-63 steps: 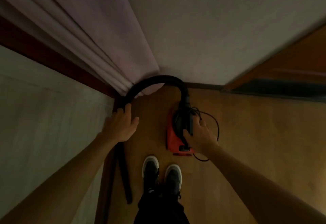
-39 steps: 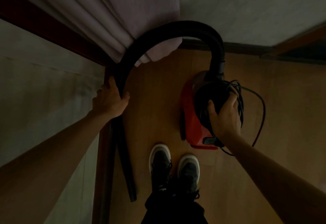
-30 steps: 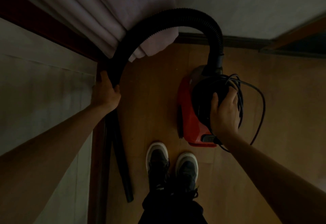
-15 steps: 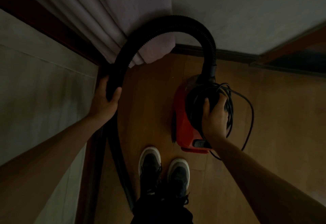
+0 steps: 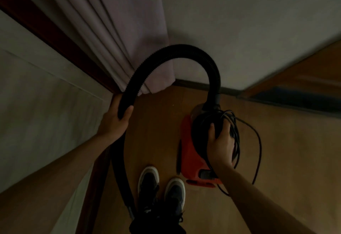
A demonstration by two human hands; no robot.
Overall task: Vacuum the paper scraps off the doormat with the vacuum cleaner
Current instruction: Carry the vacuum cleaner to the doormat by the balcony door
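The red plastic canister vacuum cleaner (image 5: 188, 152) is low beside the person's dark shoes (image 5: 149, 180), over a smooth wooden floor (image 5: 156, 132); I cannot tell whether it is lifted. The right hand (image 5: 220, 141) curls over its rounded black top, fingers pinning a coil of thin black power cord (image 5: 235, 128). The left hand (image 5: 116, 121) wraps fingers and thumb round the black ribbed flexible hose (image 5: 177, 51), which arches past a pleated pale curtain (image 5: 129, 30) and runs below the hand into a smooth rigid tube (image 5: 121, 174). Neither doormat nor paper scraps are in view, so this looks like fetching the machine. To carry it well, keep the cord gathered — one long loop hangs free — and steer the tube's end clear of the shoes.
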